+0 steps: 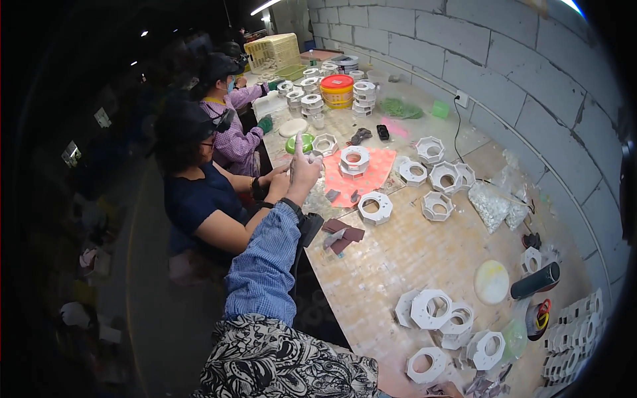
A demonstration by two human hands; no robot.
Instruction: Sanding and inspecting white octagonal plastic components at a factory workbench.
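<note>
My left hand (304,174) reaches far forward over the left edge of the table, one finger stretched up and the others partly bent. Nothing shows in it. Its arm wears a blue checked sleeve, a black-and-white patterned oversleeve and a dark wrist strap. Beyond the fingertip lies a green round dish (300,143); a white octagonal frame (325,144) sits just right of the hand. On a pink sheet (375,166) rest stacked white octagonal pieces (354,159). A bit of skin at the lower edge may be my right hand (452,390); its fingers are hidden.
Close on the left, a co-worker in a dark shirt (192,199) has hands near mine; another wears pink checks (232,136). White octagonal frames (431,308), brown sandpaper (344,233), a dark bottle (535,281), a bag of white pieces (490,207) and a red-lidded bucket (337,91) stand about.
</note>
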